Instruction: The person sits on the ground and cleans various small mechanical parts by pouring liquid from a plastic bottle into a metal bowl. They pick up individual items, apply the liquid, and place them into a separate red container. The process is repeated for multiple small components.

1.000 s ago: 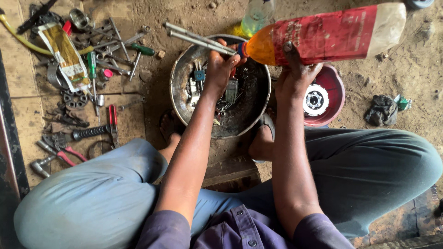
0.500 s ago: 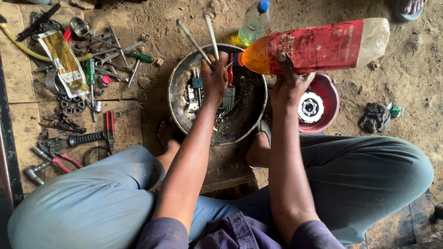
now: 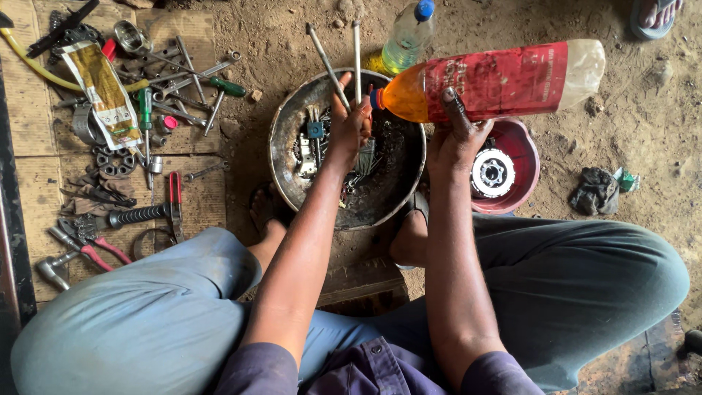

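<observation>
My right hand (image 3: 459, 130) grips a large plastic bottle (image 3: 497, 79) with a red label and orange liquid, held on its side with its neck pointing left. My left hand (image 3: 351, 124) holds two thin metal rods (image 3: 344, 55) upright over a round, dirty metal basin (image 3: 285, 146). The bottle's mouth sits right at my left hand, above the basin. Small metal parts and bolts lie inside the basin. A red bowl (image 3: 528, 167) holding a round clutch-like disc (image 3: 492, 172) stands just right of the basin, under my right forearm.
A smaller bottle (image 3: 406, 36) with a blue cap stands behind the basin. Wrenches, screwdrivers, pliers (image 3: 80, 245) and a yellow packet (image 3: 102, 91) lie on boards at the left. A dark rag (image 3: 596, 192) lies at the right. Another person's sandalled foot (image 3: 656, 13) shows at top right.
The rods in my left hand have swung from lying nearly flat to standing upright. The bottle stays tilted over the basin.
</observation>
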